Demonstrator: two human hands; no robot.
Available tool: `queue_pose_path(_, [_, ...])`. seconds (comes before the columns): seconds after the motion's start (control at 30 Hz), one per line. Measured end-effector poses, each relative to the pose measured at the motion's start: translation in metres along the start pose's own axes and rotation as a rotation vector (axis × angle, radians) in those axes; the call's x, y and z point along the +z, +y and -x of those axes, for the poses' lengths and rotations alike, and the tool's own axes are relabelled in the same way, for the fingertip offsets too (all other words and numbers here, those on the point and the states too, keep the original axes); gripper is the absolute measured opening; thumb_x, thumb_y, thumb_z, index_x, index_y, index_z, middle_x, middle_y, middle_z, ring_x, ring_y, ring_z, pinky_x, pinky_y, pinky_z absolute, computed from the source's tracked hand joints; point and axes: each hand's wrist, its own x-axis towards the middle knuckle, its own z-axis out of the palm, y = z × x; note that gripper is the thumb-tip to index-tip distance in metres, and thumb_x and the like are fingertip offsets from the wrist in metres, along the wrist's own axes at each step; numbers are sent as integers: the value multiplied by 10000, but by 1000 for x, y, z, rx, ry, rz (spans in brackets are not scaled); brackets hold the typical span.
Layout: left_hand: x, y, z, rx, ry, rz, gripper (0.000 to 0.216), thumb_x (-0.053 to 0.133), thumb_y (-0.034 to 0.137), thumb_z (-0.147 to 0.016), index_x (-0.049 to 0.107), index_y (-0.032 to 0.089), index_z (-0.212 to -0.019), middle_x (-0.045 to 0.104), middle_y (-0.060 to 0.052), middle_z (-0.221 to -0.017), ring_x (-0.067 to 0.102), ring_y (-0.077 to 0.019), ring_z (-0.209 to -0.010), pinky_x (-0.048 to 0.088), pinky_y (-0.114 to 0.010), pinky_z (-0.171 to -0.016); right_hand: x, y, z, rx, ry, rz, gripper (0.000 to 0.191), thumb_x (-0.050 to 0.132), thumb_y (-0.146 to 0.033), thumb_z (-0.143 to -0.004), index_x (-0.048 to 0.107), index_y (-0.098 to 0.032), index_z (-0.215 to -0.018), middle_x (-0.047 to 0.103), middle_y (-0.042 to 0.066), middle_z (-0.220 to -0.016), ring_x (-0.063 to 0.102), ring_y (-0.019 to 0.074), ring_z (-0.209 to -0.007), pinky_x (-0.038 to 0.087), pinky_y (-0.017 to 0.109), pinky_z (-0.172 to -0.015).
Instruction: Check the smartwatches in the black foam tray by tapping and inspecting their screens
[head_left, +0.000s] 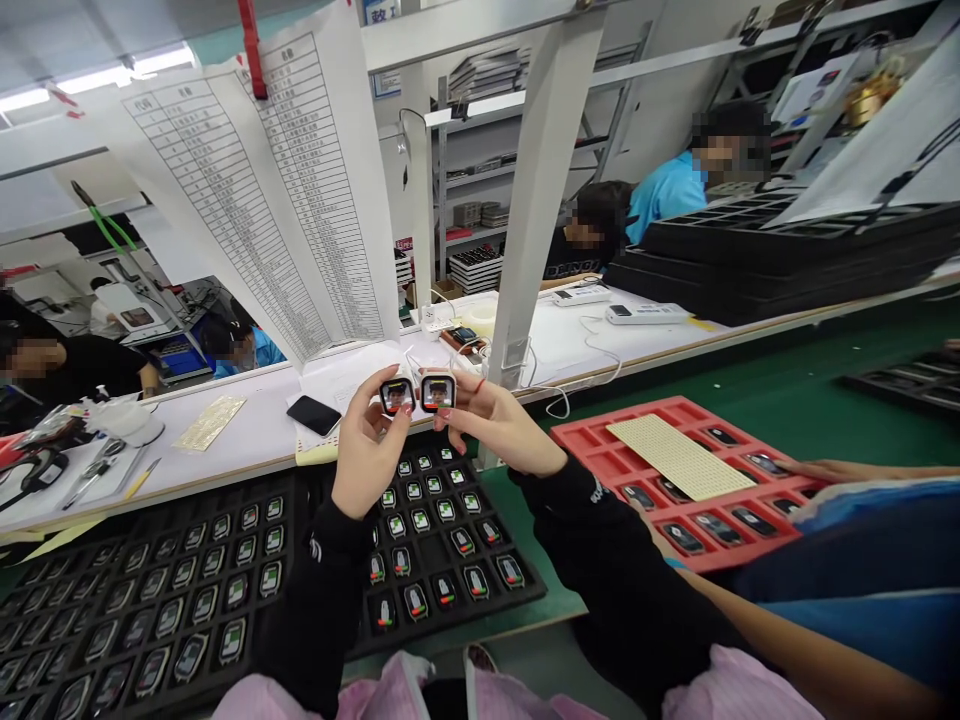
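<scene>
My left hand [367, 445] pinches a smartwatch [396, 396] without a strap by its edges, thumb at the lower side of the screen. A second strapless smartwatch [437, 393] is gripped in my right hand [504, 425], side by side with the first. Both screens are lit and face me, each showing a picture of a person with a small yellow strip above. Beneath my hands lies a black foam tray [431, 550] with rows of watches, many with green-and-white or red-and-green lit screens. Another black tray [295, 490] to the left holds more watches, mostly dark.
At right, a co-worker's hand [829, 470] reaches a red tray [581, 432] of watches with a beige perforated sheet [675, 455] on it. A phone [313, 415] rests on the white shelf. Printed lists [300, 180] hang ahead beside a white post [540, 190]. Black trays [697, 260] are stacked beyond.
</scene>
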Motion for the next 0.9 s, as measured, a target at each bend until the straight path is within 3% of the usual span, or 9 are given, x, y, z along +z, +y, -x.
queue_pose_path(0.13, [1, 1, 4, -26, -6, 34, 418, 679, 297, -823, 565, 243, -1221, 568, -79, -1295, 609, -191, -1034, 532, -301, -874, 1, 4, 1, 38, 23, -29, 453, 674, -343, -815, 583, -182, -1229, 587, 28, -835, 547, 111, -639, 447, 194, -420])
queue_pose_path(0.27, [1, 1, 8, -72, 13, 33, 331, 603, 370, -878, 593, 237, -1181, 599, -80, -1236, 628, -172, -918, 550, -312, -826, 1, 10, 1, 92, 85, -28, 405, 631, -419, -847, 612, -173, -1168, 571, 21, -810, 552, 106, -617, 409, 176, -386])
queue_pose_path(0.37, [0, -6, 11, -86, 8, 9, 338, 582, 382, -890, 587, 236, -1194, 611, -79, -1202, 624, -148, -824, 552, -312, -803, 1, 15, 3, 116, 60, -8, 461, 661, -418, -830, 585, -172, -1213, 571, 11, -769, 527, 95, -586, 415, 181, -397])
queue_pose_path(0.53, [-1, -18, 19, -114, -55, 84, 456, 694, 281, -807, 546, 236, -1236, 578, -79, -1268, 603, -183, -1021, 536, -284, -851, -2, 23, 10, 120, 28, -18, 548, 718, -312, -777, 533, -163, -1272, 591, 1, -764, 508, 82, -550, 430, 193, -424])
queue_pose_path(0.9, [-2, -24, 24, -181, -32, 95, 388, 653, 268, -827, 561, 210, -1199, 614, -78, -1213, 622, -180, -1014, 518, -308, -907, -8, 38, 12, 205, 33, -29, 514, 609, -392, -866, 511, -131, -1298, 606, -7, -684, 503, 67, -468, 398, 182, -423])
